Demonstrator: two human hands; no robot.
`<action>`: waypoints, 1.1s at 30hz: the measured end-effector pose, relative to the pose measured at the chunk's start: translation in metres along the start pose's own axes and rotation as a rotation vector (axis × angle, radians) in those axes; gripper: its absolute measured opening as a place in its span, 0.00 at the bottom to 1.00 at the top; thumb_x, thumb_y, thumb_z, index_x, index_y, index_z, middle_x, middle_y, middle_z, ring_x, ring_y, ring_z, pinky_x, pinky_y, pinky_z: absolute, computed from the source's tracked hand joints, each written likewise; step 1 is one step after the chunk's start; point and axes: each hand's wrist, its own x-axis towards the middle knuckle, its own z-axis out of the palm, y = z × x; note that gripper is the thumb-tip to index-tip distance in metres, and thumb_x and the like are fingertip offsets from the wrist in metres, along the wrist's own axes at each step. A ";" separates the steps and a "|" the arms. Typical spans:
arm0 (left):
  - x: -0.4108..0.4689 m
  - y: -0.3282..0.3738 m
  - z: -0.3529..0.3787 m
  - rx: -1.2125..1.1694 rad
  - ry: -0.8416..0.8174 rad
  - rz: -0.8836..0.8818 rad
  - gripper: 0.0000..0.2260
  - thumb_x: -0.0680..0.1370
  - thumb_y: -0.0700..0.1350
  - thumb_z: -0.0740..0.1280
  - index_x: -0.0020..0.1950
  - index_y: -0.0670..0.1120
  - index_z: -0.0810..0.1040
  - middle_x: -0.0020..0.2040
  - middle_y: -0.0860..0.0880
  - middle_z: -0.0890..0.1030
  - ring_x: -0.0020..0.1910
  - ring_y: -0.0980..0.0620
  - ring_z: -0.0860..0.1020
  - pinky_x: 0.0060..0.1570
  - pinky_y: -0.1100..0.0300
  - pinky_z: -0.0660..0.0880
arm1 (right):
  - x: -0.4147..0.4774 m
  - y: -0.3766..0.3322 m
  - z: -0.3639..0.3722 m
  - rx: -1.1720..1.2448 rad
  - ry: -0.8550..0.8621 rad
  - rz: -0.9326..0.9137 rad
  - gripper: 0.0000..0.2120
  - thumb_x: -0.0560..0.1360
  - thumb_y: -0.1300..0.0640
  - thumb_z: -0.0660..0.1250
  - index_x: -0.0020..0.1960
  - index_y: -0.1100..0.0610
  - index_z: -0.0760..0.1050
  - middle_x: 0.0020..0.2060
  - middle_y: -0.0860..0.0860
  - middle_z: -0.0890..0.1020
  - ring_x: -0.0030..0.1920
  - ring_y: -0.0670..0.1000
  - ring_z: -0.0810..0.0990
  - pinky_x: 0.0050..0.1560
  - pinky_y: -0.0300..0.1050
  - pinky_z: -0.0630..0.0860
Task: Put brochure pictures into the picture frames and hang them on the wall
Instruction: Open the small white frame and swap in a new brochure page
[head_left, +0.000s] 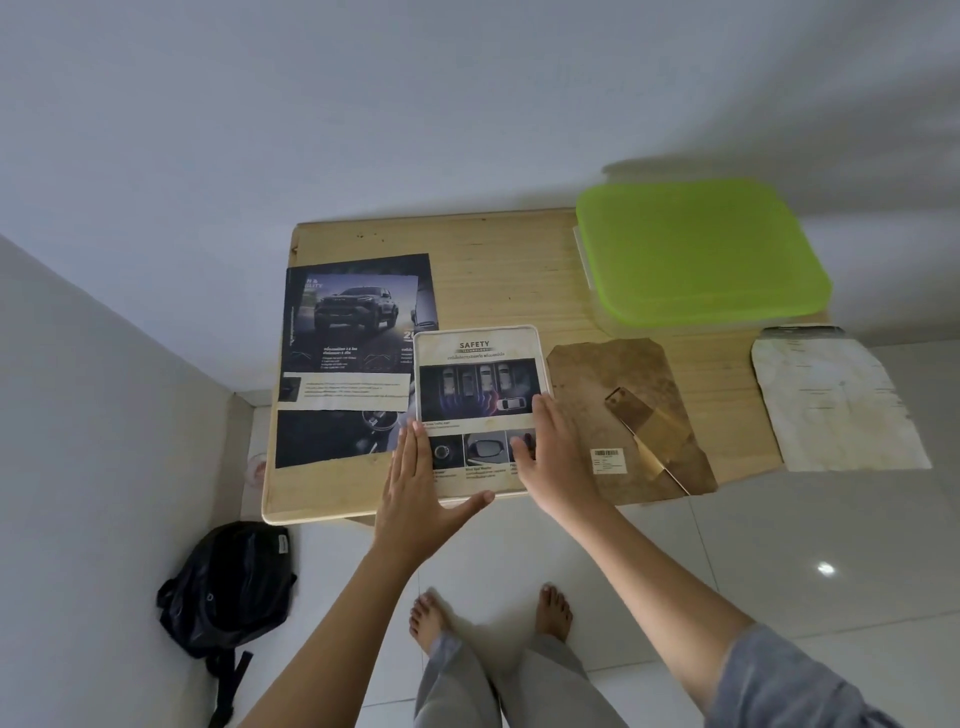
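A white picture frame (480, 353) lies flat near the front edge of the wooden table (498, 270), with a "SAFETY" brochure picture (478, 387) lying in it. My left hand (415, 499) rests flat at the frame's lower left corner, thumb along its front edge. My right hand (550, 452) lies flat on the frame's right side, fingers spread on the picture. To the left lies a dark car brochure (353, 353) with a cut truck picture on top. The brown frame backing board (623, 410) with its stand lies to the right.
A green-lidded plastic box (696, 254) stands at the table's back right. A worn paper sheet (836, 400) lies at the far right, overhanging the table. A black backpack (228, 587) sits on the floor at the left, by the wall. My bare feet stand below the table edge.
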 end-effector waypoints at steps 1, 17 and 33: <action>-0.001 -0.001 0.000 0.007 0.004 0.004 0.56 0.61 0.79 0.50 0.74 0.47 0.33 0.76 0.50 0.36 0.72 0.56 0.33 0.72 0.56 0.41 | 0.001 -0.004 0.005 -0.034 -0.020 0.036 0.30 0.80 0.52 0.56 0.75 0.62 0.48 0.76 0.54 0.51 0.76 0.52 0.46 0.73 0.44 0.46; -0.001 0.001 0.001 0.049 0.030 0.030 0.53 0.65 0.76 0.54 0.74 0.45 0.34 0.77 0.47 0.39 0.71 0.55 0.34 0.70 0.57 0.39 | -0.005 -0.023 0.027 -0.159 0.023 0.155 0.34 0.79 0.48 0.55 0.75 0.61 0.42 0.76 0.56 0.43 0.75 0.53 0.38 0.72 0.44 0.40; -0.001 0.000 0.003 0.099 0.006 0.037 0.53 0.64 0.77 0.48 0.73 0.44 0.31 0.76 0.46 0.35 0.70 0.53 0.30 0.69 0.58 0.35 | 0.001 -0.026 0.015 0.090 0.230 0.168 0.27 0.71 0.60 0.68 0.67 0.58 0.64 0.64 0.53 0.71 0.67 0.54 0.64 0.68 0.48 0.62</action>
